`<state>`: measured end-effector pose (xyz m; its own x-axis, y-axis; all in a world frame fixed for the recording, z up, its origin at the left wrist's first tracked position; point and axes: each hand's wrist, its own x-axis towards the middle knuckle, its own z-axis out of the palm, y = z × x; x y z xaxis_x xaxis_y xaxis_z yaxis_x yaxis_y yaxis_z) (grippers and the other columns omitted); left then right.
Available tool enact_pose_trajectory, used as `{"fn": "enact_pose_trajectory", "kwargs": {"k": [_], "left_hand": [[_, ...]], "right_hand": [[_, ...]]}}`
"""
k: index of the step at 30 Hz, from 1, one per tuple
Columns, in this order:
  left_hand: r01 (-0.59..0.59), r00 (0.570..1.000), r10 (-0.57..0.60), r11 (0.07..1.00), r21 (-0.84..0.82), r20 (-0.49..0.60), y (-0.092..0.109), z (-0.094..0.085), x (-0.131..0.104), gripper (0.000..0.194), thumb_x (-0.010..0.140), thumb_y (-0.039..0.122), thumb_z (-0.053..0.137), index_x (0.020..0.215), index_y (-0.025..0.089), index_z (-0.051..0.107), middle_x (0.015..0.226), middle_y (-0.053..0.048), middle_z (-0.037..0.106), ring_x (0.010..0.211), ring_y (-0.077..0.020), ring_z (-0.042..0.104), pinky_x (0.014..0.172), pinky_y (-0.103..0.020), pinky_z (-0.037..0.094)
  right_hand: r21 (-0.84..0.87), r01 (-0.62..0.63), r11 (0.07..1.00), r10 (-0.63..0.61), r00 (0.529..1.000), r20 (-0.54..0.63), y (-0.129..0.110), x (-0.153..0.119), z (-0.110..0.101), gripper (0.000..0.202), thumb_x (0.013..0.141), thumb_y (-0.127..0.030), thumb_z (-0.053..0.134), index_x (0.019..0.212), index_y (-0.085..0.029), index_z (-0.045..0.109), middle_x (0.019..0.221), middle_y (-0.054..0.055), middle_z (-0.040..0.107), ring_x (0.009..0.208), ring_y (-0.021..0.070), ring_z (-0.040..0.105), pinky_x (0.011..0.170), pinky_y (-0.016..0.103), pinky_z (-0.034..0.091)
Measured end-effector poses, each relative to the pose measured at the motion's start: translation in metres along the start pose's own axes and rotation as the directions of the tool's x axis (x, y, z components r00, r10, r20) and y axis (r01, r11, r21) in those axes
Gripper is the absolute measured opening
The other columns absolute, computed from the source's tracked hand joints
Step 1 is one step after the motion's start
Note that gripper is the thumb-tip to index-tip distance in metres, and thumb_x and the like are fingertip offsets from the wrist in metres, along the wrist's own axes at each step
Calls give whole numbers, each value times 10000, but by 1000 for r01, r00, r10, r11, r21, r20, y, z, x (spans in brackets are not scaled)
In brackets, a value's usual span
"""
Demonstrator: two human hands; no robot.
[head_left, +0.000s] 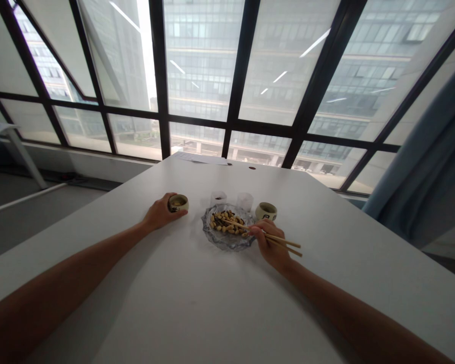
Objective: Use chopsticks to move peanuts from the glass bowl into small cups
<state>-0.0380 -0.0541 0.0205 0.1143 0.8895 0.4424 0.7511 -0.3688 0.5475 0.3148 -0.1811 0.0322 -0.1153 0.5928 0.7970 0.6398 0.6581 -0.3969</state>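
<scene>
A scalloped clear glass plate [231, 245] holds a pile of nuts [227, 229] mixed with darker pieces. My right hand [272, 245] grips a pair of wooden chopsticks [284, 242] at the plate's right edge, their tips over the pile. On the left, my left hand [162, 212] is wrapped round a small ceramic cup [179, 204] standing on the table, with something pale inside. Just behind my right hand stands a second ceramic cup [266, 211] with dark markings.
Two small whitish cups, one on the left [218, 198] and one on the right [244, 201], stand behind the plate. Papers [200, 158] lie at the far edge of the white table [189, 303]. Windows rise beyond; a blue curtain [420, 151] hangs at right.
</scene>
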Motion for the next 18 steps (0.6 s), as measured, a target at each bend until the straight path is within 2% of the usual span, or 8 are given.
{"fn": "enact_pose_trajectory", "kwargs": {"k": [7,10,12,14,15,16,18], "left_hand": [[20,1000,-20,1000,-2,16,1,-2,0,782,671,692,705,1270,209,565,1124,-113,736,996,-297,712,864,-390,566],[52,996,-51,998,-24,70,-2,-5,2,855,659,714,705,1315,191,538,1165,-127,725,1026,-293,706,894,-384,557],[80,990,-75,996,-36,118,0,-7,7,913,681,747,668,1364,162,506,1212,-149,707,1063,-295,693,924,-387,544],[66,988,-69,998,24,138,9,-9,15,913,725,765,610,1385,145,500,1288,-169,671,1158,-315,649,981,-415,509],[31,990,-43,996,85,134,17,-9,20,884,749,760,588,1383,150,510,1341,-172,642,1224,-331,608,1026,-444,474],[-25,992,6,987,158,124,28,-8,26,839,766,743,582,1373,165,528,1399,-166,605,1296,-347,551,1075,-479,422],[-151,987,129,950,274,98,55,-4,39,722,818,684,571,1358,205,553,1500,-135,524,1387,-358,451,1153,-543,291]], "right_hand": [[64,-26,998,28,999,-28,-1,0,-2,421,988,-484,533,692,-230,691,718,66,716,695,211,663,691,361,527],[134,-170,976,184,978,-97,7,8,-3,462,974,-553,523,713,-219,705,657,56,711,653,213,673,654,355,530],[239,-308,921,348,926,-148,16,16,-6,511,956,-623,505,748,-205,714,620,51,706,600,215,677,612,354,535],[319,-389,864,458,870,-181,23,23,-10,560,932,-676,495,750,-192,710,606,54,704,563,216,677,575,352,535],[324,-398,858,471,862,-189,25,26,-13,569,924,-688,498,744,-190,707,603,55,702,557,216,676,563,348,531],[305,-386,870,454,870,-195,26,28,-16,567,921,-689,502,746,-191,707,602,55,701,560,216,674,558,344,525],[209,-301,930,340,921,-188,25,31,-25,533,937,-656,511,742,-200,707,610,51,699,585,210,671,576,338,518]]}}
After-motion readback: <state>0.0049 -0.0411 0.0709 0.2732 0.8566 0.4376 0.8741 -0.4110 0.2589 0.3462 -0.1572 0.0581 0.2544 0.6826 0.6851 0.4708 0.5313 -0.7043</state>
